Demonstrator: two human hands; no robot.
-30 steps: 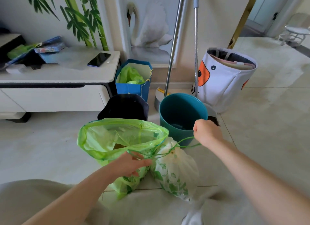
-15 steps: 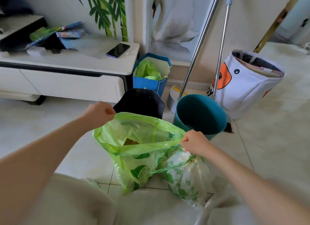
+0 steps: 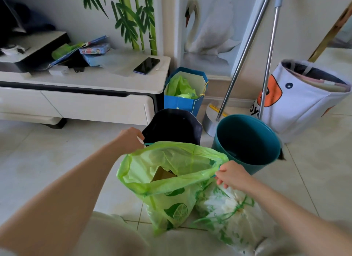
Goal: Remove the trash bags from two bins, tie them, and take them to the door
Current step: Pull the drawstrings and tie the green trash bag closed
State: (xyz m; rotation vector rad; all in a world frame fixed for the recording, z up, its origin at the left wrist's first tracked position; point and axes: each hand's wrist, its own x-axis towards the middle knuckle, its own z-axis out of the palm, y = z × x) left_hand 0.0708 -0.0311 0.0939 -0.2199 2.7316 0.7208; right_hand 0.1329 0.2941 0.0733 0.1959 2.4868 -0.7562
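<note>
Cabinet [image 3: 106, 84] stands at the far left against the wall, with a phone [image 3: 146, 65] lying flat on its top near the right end. Left hand [image 3: 130, 139] is closed around the drawstring at the far-left rim of the green bag [image 3: 167, 183], which sits on the tiled floor [image 3: 47, 156] with its mouth held wide; something brown is seen inside. Just behind that hand a black bin [image 3: 172, 127] stands on the floor, and behind it a blue paper bag [image 3: 185, 92] holds crumpled green plastic. Right hand [image 3: 231, 175] is pinched shut on the green bag's right rim, opposite the left hand. Below that hand a white bag [image 3: 228, 213] with green leaf print lies against the green bag, its neck gathered and tied by its drawstring. Beyond the right hand a teal bin [image 3: 247, 139] stands with no liner in it. Two metal poles [image 3: 245, 51] lean against the wall behind it, and a white fabric basket [image 3: 304, 99] with an orange patch stands at the far right.
</note>
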